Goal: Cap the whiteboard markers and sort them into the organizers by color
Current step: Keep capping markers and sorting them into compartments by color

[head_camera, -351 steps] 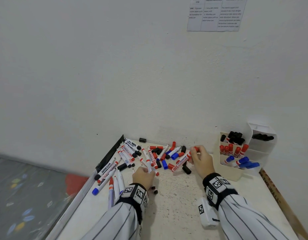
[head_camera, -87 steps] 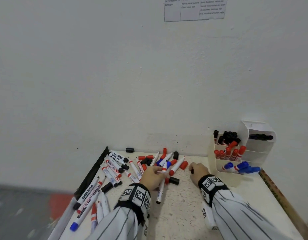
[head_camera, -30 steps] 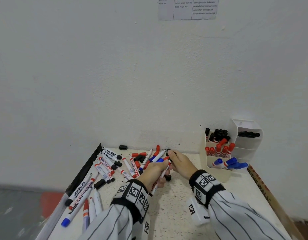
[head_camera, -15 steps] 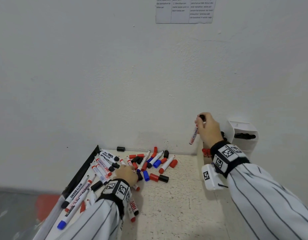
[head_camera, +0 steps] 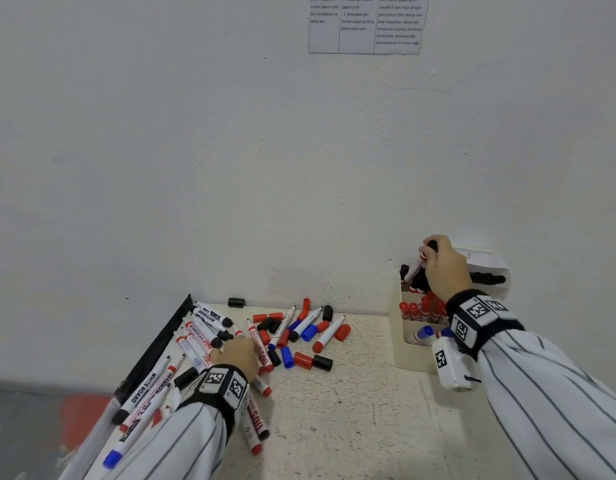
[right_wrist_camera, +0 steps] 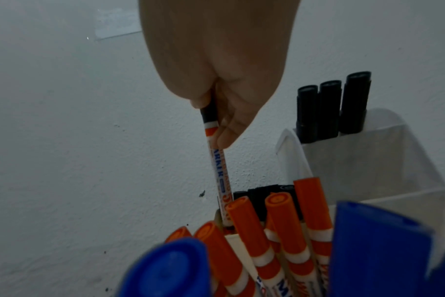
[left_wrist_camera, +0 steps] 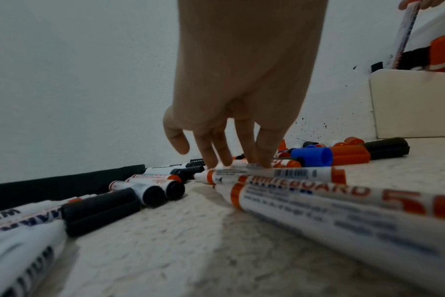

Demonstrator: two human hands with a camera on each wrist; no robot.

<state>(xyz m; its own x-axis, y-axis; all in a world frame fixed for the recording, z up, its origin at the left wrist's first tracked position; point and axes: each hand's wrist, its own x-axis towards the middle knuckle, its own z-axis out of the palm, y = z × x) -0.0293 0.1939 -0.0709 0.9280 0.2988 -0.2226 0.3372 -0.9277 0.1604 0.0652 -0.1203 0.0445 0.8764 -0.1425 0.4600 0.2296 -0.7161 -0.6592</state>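
My right hand point(head_camera: 432, 251) pinches a black-capped marker point(head_camera: 414, 270) by its cap end and holds it nearly upright. Its lower end is inside the back compartment of the cream organizer point(head_camera: 408, 351), among black-capped markers point(right_wrist_camera: 267, 191). The wrist view shows the right hand point(right_wrist_camera: 216, 128) on the marker point(right_wrist_camera: 217, 162), red markers point(right_wrist_camera: 280, 217) in the middle row and blue ones point(right_wrist_camera: 170, 267) in front. My left hand point(head_camera: 242, 344) rests straight fingertips point(left_wrist_camera: 263, 160) on a red marker point(left_wrist_camera: 287, 173) in the pile point(head_camera: 289, 330) of loose markers and caps.
A second white holder point(head_camera: 486, 261) with black markers stands behind the organizer. Loose red point(head_camera: 303, 360), blue point(head_camera: 286, 358) and black point(head_camera: 323, 362) caps lie mid-table. A black strip point(head_camera: 154, 351) borders the table's left edge. The wall rises right behind everything.
The two hands were together on a marker at the pile. The right hand then carried it up and right, and has now lowered its end into the organizer's back compartment. The left hand stayed on the pile.
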